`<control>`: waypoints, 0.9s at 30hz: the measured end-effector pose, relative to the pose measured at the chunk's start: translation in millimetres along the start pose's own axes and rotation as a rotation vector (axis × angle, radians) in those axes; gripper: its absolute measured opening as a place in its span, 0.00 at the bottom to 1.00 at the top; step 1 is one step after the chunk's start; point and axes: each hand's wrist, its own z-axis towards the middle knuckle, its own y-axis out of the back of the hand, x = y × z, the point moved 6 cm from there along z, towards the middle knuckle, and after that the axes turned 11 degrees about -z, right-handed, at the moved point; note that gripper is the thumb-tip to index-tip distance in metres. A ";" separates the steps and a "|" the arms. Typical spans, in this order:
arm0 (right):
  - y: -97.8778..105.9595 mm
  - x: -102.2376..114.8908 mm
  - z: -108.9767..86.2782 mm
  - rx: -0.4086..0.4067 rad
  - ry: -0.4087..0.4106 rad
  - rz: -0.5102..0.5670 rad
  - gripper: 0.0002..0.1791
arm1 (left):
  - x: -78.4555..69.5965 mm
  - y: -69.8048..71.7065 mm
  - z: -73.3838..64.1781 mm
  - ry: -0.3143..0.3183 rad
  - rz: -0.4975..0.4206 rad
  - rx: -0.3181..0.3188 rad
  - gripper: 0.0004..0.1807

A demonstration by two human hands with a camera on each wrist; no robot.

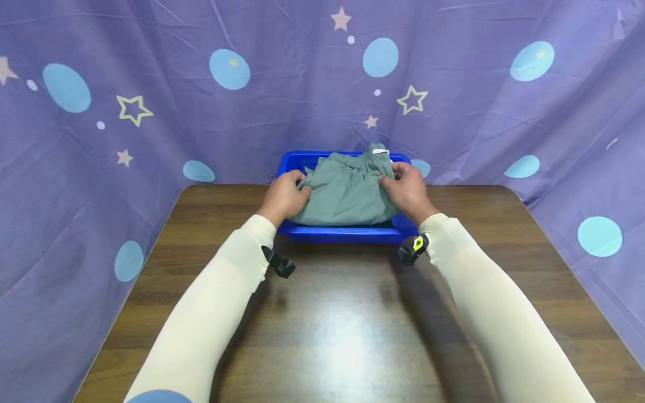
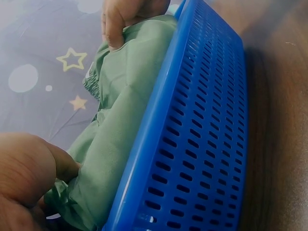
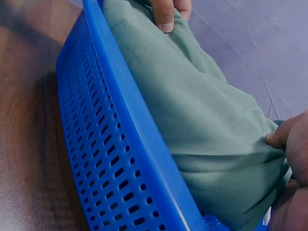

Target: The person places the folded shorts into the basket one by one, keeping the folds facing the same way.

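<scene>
The folded green garment (image 1: 347, 190) lies in the blue perforated basket (image 1: 342, 234), which stands at the far edge of the bench (image 1: 332, 324), in the upper centre of the head view. The left hand (image 1: 283, 197) grasps the left edge of the garment, fingers curled into the fabric; in the left wrist view the thumb (image 2: 57, 166) at lower left presses into a fold of cloth just inside the basket wall (image 2: 192, 144). The right hand (image 1: 407, 189) grasps the right edge of the garment in the same manner; in the right wrist view its fingertips (image 3: 284, 137) at the right of the frame pinch a crease of the fabric. Holding both sides at once appears to keep the folded stack square and prevent it from opening, and the hands sit at the basket's side rims, which fits a garment being seated in or lifted from the container; which of the two cannot be told. The garment rises above the rim, with a gathered waistband and a small white label (image 1: 380, 151) at its far end. Both forearms wear cream sleeves, each carrying a dark wrist-mounted device (image 1: 279, 263). The bench is dark brown wood grain with a glossy finish showing a broad light reflection at lower centre. A purple curtain (image 1: 151, 84) printed with pale blue circles and stars encloses the bench at the back and both sides.
</scene>
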 end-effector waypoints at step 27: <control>-21.2 -14.5 9.1 0.036 -0.001 -0.105 0.20 | 12.3 -26.1 10.6 0.080 0.149 0.008 0.11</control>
